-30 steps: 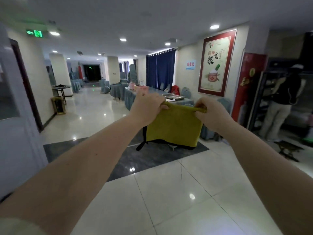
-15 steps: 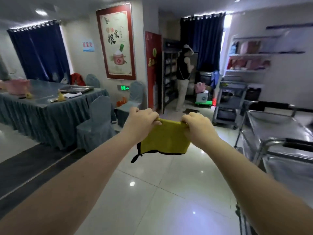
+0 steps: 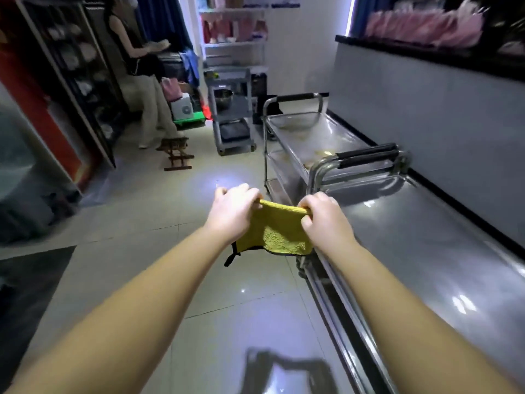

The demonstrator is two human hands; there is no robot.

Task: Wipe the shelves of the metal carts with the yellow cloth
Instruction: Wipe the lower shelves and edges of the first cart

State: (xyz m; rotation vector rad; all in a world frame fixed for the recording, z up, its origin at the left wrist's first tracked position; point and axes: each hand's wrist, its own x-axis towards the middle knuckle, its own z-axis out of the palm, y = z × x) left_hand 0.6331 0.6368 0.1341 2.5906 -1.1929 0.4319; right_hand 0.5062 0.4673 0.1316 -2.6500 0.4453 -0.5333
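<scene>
I held the yellow cloth (image 3: pixel 277 231) out in front of me with both arms stretched forward, my left hand (image 3: pixel 233 214) pinching one top corner and my right hand (image 3: pixel 324 220) pinching the other, fingers curled tight over the hem. The top edge ran crosswise from hand to hand, sloping slightly down toward the right, and the rest hung down toward the tiled floor (image 3: pixel 159 211), with a black loop (image 3: pixel 231 255) dangling from the lower left corner. The cloth hung in the air at the left rim of the near metal cart (image 3: pixel 426 251); whether it touched the rim I could not tell. That cart's top shelf stretched away from me along the right wall, and a second metal cart (image 3: pixel 312 132) stood just beyond it in the same line, their handles close together. Farther back stood a grey cart (image 3: pixel 231 109) and another person (image 3: pixel 142 81).
</scene>
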